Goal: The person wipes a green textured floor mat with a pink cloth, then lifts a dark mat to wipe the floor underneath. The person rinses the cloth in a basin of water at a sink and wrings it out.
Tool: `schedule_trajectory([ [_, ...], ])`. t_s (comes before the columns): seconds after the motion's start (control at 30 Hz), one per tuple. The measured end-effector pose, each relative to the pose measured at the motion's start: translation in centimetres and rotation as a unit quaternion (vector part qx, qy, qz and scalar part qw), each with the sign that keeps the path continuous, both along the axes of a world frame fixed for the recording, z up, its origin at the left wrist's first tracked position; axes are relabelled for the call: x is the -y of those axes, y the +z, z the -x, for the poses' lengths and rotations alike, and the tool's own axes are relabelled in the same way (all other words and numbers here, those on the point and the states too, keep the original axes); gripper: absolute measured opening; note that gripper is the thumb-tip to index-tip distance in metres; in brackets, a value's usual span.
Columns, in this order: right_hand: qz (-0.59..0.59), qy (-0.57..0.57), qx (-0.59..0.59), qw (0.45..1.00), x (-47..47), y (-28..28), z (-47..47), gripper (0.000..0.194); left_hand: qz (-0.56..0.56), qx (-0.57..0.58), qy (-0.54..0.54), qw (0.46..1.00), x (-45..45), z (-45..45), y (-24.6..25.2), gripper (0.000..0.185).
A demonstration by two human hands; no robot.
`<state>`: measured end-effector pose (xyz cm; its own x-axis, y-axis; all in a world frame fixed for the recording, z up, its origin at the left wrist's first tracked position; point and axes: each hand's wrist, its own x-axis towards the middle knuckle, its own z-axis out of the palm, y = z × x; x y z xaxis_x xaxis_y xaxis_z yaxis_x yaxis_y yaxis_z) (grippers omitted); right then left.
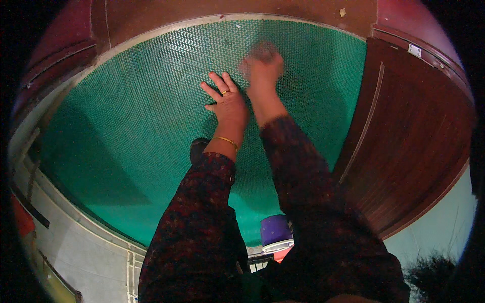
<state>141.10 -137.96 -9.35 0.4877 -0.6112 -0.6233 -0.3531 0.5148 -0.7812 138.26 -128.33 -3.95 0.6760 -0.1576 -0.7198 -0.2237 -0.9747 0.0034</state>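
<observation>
A green mesh mat (151, 113) covers the floor in front of me. My left hand (231, 104), with a ring on one finger and a bangle at the wrist, rests on it with the fingers spread and nothing held. Just to its right, my right hand (265, 72) is blurred by motion over the mat, its fingers bent. A dark, roundish smear shows at those fingers; whether it is a held object cannot be made out.
At the right stands a dark brown wooden door (409, 125) with a metal hinge (415, 50). A purple bucket (276, 230) is partly hidden by my right sleeve. A dark shoe (199, 149) shows beside my left forearm. Brown floor (235, 7) lies beyond the mat's pale border.
</observation>
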Motion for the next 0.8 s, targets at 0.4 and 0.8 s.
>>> schedule_trajectory([
  [0.4,0.223,-0.109,-0.175,0.953,7.5,4.2,9.0,0.057,0.095,-0.017,0.052,0.994,-1.5,-0.3,1.1,0.084],
  [0.8,0.179,0.061,-0.156,0.970,-3.7,2.2,-14.6,0.050,0.299,0.127,0.196,0.925,-11.9,-2.0,2.2,0.081],
])
